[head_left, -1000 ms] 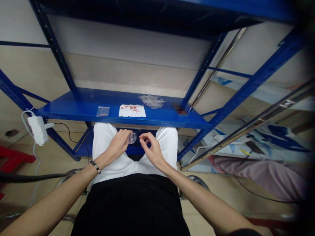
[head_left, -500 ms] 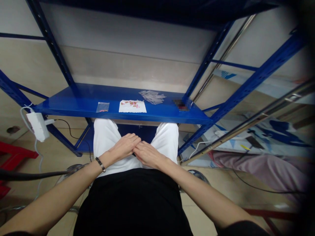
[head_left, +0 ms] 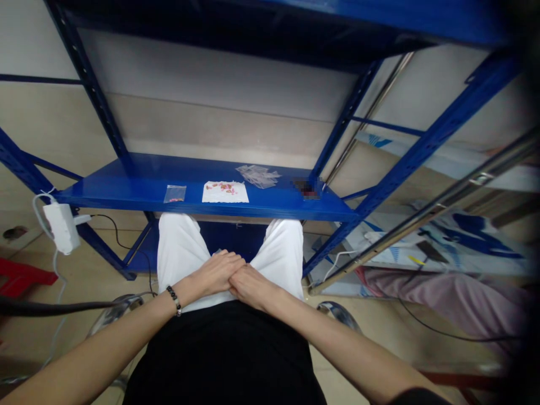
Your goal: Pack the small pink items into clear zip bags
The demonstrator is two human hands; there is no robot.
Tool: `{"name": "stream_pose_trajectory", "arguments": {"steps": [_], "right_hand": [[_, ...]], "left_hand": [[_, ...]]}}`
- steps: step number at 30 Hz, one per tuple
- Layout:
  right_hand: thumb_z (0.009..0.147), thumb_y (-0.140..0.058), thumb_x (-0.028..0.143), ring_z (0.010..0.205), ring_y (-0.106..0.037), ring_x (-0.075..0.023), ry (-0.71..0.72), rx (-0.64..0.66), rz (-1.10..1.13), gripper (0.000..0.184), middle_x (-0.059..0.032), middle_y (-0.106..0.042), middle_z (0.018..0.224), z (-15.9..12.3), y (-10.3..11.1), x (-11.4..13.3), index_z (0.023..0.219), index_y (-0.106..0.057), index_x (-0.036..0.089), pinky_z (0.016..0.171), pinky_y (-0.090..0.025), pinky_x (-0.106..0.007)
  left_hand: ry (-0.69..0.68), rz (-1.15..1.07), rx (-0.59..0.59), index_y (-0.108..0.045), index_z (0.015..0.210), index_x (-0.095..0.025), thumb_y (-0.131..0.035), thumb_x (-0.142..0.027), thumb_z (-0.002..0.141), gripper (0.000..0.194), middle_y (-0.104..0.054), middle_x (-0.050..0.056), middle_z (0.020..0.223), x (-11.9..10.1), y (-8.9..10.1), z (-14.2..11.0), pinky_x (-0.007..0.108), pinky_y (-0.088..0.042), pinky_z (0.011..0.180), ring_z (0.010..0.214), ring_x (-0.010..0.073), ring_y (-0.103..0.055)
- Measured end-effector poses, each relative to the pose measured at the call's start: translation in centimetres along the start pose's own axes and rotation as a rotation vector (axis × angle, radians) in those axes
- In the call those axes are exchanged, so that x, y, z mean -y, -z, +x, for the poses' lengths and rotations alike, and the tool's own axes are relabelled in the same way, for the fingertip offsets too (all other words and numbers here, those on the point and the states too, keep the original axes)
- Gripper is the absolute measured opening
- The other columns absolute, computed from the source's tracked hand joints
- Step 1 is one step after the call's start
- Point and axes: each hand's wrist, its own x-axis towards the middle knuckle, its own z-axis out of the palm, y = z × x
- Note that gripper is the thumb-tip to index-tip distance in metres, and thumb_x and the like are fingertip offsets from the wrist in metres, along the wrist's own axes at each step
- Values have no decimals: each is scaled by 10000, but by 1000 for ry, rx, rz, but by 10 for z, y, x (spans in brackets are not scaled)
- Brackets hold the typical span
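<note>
My two hands rest together in my lap, between my knees in white trousers point(head_left: 179, 239). My left hand point(head_left: 221, 270), with a beaded bracelet point(head_left: 173, 301) on its wrist, is closed over the fingers of my right hand. The right hand point(head_left: 253, 286) is curled under it, and its fingertips are hidden; whether anything is inside I cannot see. Ahead on the blue shelf point(head_left: 160, 169), a small clear zip bag point(head_left: 175, 194) with small coloured bits lies left of a white sheet point(head_left: 225, 197). Pink and brown small pieces point(head_left: 225, 187) are spread over that sheet.
Behind the sheet lies a pile of clear plastic bags point(head_left: 258, 175). A blurred dark item point(head_left: 307, 188) is at the shelf's right end. A white power strip point(head_left: 63, 228) hangs by the left post. Someone's leg in pinkish trousers point(head_left: 447, 298) is at the right, past a metal rail point(head_left: 400, 230).
My hands have drawn slightly closer to my body and closed more tightly together. The camera view has tilted up a little, so the shelf appears lower. Items on the shelf stay in place.
</note>
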Motion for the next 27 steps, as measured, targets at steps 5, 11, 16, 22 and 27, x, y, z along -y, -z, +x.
{"name": "stream_pose_trajectory", "arguments": {"steps": [5,11,16,22,27], "right_hand": [[897,-518,182,997,-631,-262,26,24,-62,183,-142,-698,1024,-5,19,1,968,-674,120,930,-462,-386],[934,-513,187,1187,-551,-209,81,-183,41,343,-82,-610,1279,1,73,-9,1267,-566,251,964,-440,-355],[941,-522,228,935,-643,-193,-84,-505,128,193,-67,-710,1002,81,108,-73,993,-706,197,837,-465,-295],[868,-617,195,837,-665,-197,-295,-481,47,143,-81,-738,925,203,113,-124,911,-752,177,735,-449,-251],[829,-659,156,899,-664,-232,-324,-440,28,115,-108,-740,899,242,89,-131,871,-764,174,786,-436,-269]], "left_hand": [[8,-58,-42,-536,894,-193,-554,-208,851,49,-648,65,916,8,-2,5,342,-426,796,862,231,-597],[190,-194,-249,-484,730,-204,-512,-150,806,97,-579,7,724,50,18,3,275,-393,631,677,173,-546],[332,-471,-622,-498,690,-191,-551,-208,788,113,-533,-31,626,82,36,18,243,-363,594,586,128,-491],[445,-679,-801,-533,646,-181,-624,-255,731,145,-543,-24,595,97,38,20,238,-379,580,568,126,-501],[491,-749,-879,-536,635,-191,-632,-273,719,152,-544,-21,589,100,44,17,242,-396,576,560,129,-509]]}}
